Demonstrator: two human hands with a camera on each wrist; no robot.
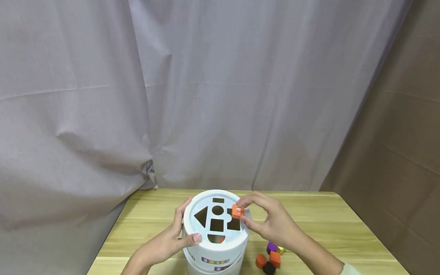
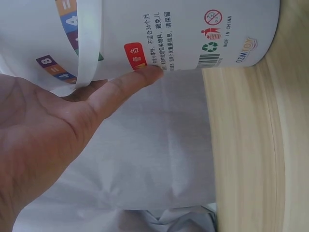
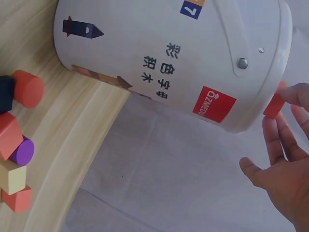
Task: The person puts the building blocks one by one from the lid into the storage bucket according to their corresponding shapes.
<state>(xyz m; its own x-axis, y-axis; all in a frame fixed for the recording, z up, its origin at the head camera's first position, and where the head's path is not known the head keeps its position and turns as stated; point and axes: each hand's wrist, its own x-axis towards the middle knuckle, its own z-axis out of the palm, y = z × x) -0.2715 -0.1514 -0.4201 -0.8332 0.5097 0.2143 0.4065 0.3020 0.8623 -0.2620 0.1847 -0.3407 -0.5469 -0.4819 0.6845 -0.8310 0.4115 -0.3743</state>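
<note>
A white toy bucket [image 1: 215,254] stands upright, its lid [image 1: 207,204] cut with shaped holes. My left hand [image 1: 165,241] holds the bucket from the left, thumb on the lid's near rim and fingers along the side. In the left wrist view, one finger of the left hand [image 2: 91,108] lies against the printed wall. My right hand [image 1: 275,219] pinches a small orange block [image 1: 237,211] between thumb and fingers. That block is over the lid's right side, partly covering a notched hole. From the right wrist view, the orange block [image 3: 274,102] is at the lid's rim.
Right of the bucket, several loose blocks lie on the wooden table [image 1: 144,217]: an orange cylinder [image 1: 261,261], an orange block [image 1: 275,259], a black one [image 1: 269,268], a purple one [image 1: 271,247] and a yellow one [image 1: 280,249]. A grey curtain [image 1: 220,95] hangs behind.
</note>
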